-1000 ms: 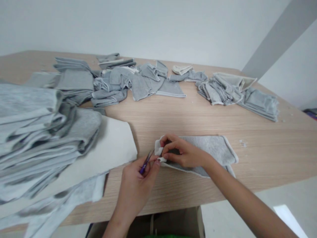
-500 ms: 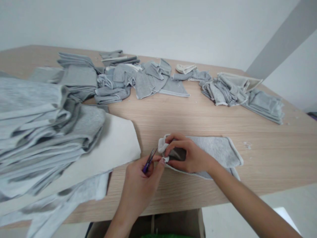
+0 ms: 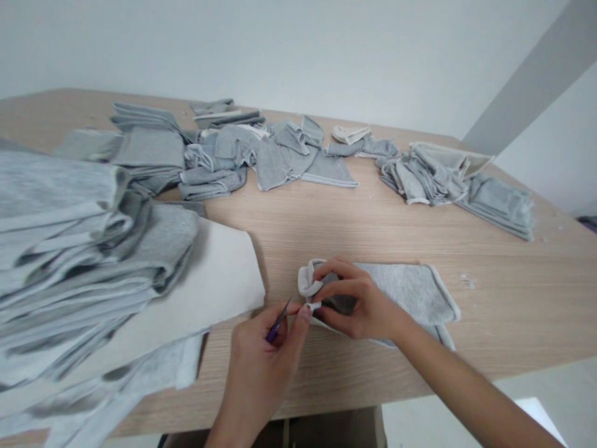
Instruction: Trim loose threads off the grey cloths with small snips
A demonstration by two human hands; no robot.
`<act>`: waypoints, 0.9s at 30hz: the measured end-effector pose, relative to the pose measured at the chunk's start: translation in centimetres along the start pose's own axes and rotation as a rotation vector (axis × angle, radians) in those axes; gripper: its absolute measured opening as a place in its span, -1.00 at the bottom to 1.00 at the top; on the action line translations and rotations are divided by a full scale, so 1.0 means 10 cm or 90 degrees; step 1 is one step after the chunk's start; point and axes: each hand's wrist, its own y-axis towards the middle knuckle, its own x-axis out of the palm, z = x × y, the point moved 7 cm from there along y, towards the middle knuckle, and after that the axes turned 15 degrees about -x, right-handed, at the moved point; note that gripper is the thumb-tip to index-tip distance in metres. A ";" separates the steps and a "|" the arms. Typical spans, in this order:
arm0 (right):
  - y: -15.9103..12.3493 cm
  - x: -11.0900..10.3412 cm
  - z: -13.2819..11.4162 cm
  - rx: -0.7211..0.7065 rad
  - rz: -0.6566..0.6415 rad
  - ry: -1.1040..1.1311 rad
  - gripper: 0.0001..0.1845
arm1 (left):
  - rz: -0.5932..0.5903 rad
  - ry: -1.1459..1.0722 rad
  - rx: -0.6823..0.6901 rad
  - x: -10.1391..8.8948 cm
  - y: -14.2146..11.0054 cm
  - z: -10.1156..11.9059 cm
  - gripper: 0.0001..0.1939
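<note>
A grey fabric piece (image 3: 405, 287) with a white edge lies on the wooden table (image 3: 364, 224) near its front edge. My right hand (image 3: 357, 300) pinches the piece's folded left end and lifts the white hem. My left hand (image 3: 263, 348) is closed round small purple thread snips (image 3: 278, 320), whose tip points up toward that hem. The thumb of my left hand touches the hem's corner.
A tall stack of grey fabric (image 3: 79, 249) fills the left side, with a white sheet (image 3: 219, 280) sticking out under it. Loose grey pieces (image 3: 261, 155) lie across the back, and a folded pile (image 3: 466, 183) sits at the back right. White lint specks (image 3: 466, 281) dot the table.
My right hand has turned the folded end further over. The snips' blades have come closer together and dropped a little. The view has shifted slightly.
</note>
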 end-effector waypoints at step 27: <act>-0.04 0.08 0.15 0.171 0.083 0.326 -0.93 | -0.043 -0.092 -0.006 -0.02 -0.09 0.07 -0.77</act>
